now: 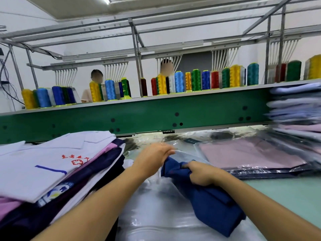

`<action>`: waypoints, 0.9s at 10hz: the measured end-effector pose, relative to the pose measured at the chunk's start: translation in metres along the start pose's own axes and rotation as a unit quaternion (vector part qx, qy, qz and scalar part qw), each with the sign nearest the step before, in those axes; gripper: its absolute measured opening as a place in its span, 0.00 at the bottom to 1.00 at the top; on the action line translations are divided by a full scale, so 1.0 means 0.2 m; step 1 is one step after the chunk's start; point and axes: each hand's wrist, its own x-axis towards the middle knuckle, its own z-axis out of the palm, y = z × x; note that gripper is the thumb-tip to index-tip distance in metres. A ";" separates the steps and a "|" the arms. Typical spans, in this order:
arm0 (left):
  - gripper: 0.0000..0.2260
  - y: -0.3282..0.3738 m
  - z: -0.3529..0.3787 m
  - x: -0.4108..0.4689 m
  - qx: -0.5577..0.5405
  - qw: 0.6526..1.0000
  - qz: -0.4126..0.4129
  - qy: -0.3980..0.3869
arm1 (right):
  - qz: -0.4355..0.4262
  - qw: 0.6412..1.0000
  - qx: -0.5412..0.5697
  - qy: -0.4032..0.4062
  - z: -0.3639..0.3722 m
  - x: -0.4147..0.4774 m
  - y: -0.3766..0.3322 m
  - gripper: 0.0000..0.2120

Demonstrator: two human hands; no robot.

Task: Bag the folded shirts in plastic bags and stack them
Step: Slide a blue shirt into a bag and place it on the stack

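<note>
On the pale green desk (286,193), near its front edge, the left hand (154,157) pinches the bag (156,206) mouth. The right hand (201,173) grips the bunched blue shirt (213,206) there. Pushed in crooked, the fold could collapse or the plastic snag.

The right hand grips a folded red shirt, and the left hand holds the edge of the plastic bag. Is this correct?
Not quite: the head view shows the shirt is dark blue, not red. The right hand grips it; the left hand holds the plastic bag edge.
</note>
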 end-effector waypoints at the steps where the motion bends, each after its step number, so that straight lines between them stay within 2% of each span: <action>1: 0.14 0.05 -0.02 0.00 0.029 0.999 0.031 -0.028 | 0.007 1.000 -0.012 0.001 -0.03 0.08 -0.06 0.27; 2: 0.14 0.07 -0.05 0.01 0.026 0.999 0.038 -0.007 | 0.009 0.999 -0.043 0.002 -0.05 0.14 -0.13 0.24; 3: 0.14 0.09 -0.11 0.04 0.009 0.998 0.056 0.019 | 0.018 0.995 -0.101 0.013 -0.05 0.26 -0.23 0.15; 4: 0.15 0.10 -0.15 0.06 0.010 0.998 0.061 0.026 | 0.023 0.990 -0.131 0.051 -0.05 0.34 -0.28 0.14; 5: 0.15 0.08 -0.18 0.07 0.044 0.997 0.064 0.021 | 0.006 0.992 -0.101 0.081 -0.05 0.40 -0.30 0.18; 6: 0.14 0.05 -0.16 0.06 0.057 0.996 0.070 -0.001 | -0.022 0.995 0.020 0.100 -0.07 0.41 -0.30 0.21; 7: 0.14 0.02 -0.10 0.04 0.059 0.996 0.060 -0.038 | 0.017 0.973 0.187 0.134 -0.07 0.44 -0.29 0.18; 8: 0.15 0.02 -0.07 0.03 0.053 0.996 0.055 -0.050 | 0.028 0.956 0.244 0.160 -0.04 0.44 -0.24 0.18; 9: 0.17 0.02 -0.02 0.00 0.068 0.994 0.052 -0.064 | 0.018 0.968 0.203 0.143 -0.02 0.45 -0.15 0.18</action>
